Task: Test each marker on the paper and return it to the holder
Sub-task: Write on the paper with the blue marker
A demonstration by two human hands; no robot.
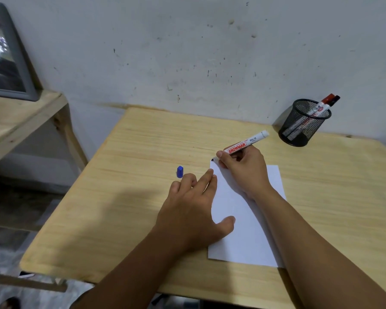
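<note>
A white sheet of paper [250, 230] lies on the wooden table [143, 152]. My right hand [243, 168] grips a white Snowman marker [246, 142], uncapped, its dark tip touching the paper's far left corner. My left hand [194, 208] rests flat, fingers spread, pressing the paper's left edge. A blue cap [179, 171] lies on the table just beyond my left fingertips. A black mesh holder [299, 126] stands at the table's far right with two markers [325, 105] in it, one red-capped and one black-capped.
A wall runs close behind the table. At the left stands a lower wooden shelf [20, 121] with a grey framed object [7, 59] leaning on it. Bare tabletop stretches left of the paper and between the paper and the holder.
</note>
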